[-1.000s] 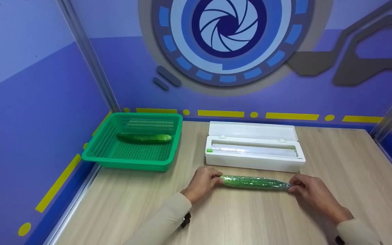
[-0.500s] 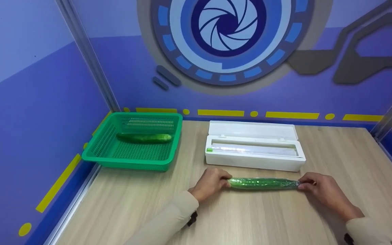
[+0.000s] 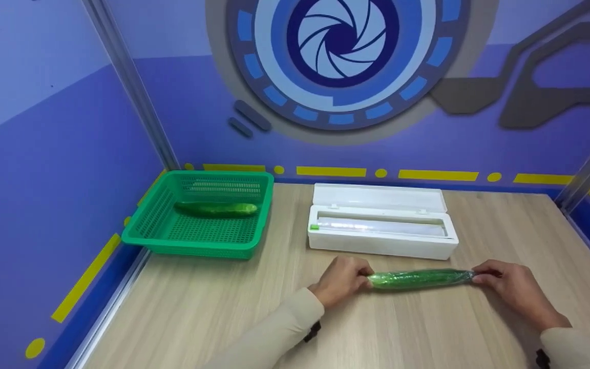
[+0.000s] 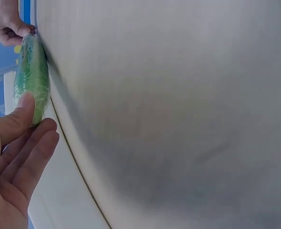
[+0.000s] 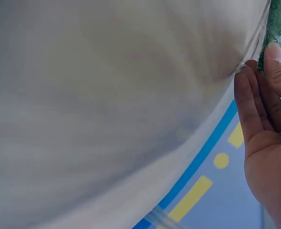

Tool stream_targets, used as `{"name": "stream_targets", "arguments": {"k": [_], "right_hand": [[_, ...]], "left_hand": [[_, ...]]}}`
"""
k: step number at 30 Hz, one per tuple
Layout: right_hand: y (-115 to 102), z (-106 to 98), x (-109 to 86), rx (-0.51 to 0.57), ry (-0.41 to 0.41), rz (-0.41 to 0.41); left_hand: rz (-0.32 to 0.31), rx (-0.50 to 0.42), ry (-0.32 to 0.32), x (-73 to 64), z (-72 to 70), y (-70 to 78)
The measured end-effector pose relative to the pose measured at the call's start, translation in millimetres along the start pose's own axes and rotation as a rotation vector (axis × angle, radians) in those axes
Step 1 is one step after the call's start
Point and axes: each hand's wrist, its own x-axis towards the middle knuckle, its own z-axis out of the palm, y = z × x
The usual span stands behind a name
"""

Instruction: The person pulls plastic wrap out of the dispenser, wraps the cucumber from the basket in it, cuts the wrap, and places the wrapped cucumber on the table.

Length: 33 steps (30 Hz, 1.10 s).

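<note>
A green cucumber point(image 3: 418, 279) in clear plastic wrap is held lengthwise, left to right, over the wooden table in front of the white box. My left hand point(image 3: 342, 281) pinches its paler left end; in the left wrist view the thumb lies on the wrapped cucumber point(image 4: 34, 78) with the fingers beneath. At the other end my right hand point(image 3: 518, 289) pinches the gathered wrap at the tip. The right wrist view shows the right hand point(image 5: 269, 109) at the frame's edge, thumb against the film, with only part of the cucumber point(image 5: 277, 24) visible.
A white cling film box point(image 3: 382, 246) with its lid raised stands behind the hands, a film roll point(image 3: 377, 226) inside. At the back left, a green basket point(image 3: 197, 248) holds another cucumber point(image 3: 215, 209). Purple wall panels point(image 3: 182, 102) border the table point(image 3: 254, 302).
Both hands have moved to the right across the table, carrying the wrapped cucumber between them. The basket and the white box have stayed in place.
</note>
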Motion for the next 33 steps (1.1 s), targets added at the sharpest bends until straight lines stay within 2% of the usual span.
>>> {"name": "stream_targets", "arguments": {"k": [6,9,13,21,27,33], "right_hand": [[12.7,-8.8,0.9,0.010,-0.045,0.116],[18.5,-12.2,-0.5,0.017,-0.045,0.143],[25.7,-15.9,-3.8,0.017,-0.023,0.153],[40.1,-24.2,-10.1,-0.013,0.027,0.109],[52.0,-28.1,-11.3,-0.026,0.067,0.141],[66.4,-31.5,-11.9,-0.034,0.111,0.191]], "left_hand": [[0.054,0.049,0.007,10.5,9.5,9.2],[0.077,0.055,0.009,16.3,14.0,12.3],[0.102,0.075,0.014,23.8,18.9,15.6],[0.095,0.132,0.039,34.9,28.3,23.8],[0.088,0.157,0.048,44.8,38.3,31.5],[0.142,0.211,0.052,58.0,46.9,37.2]]}}
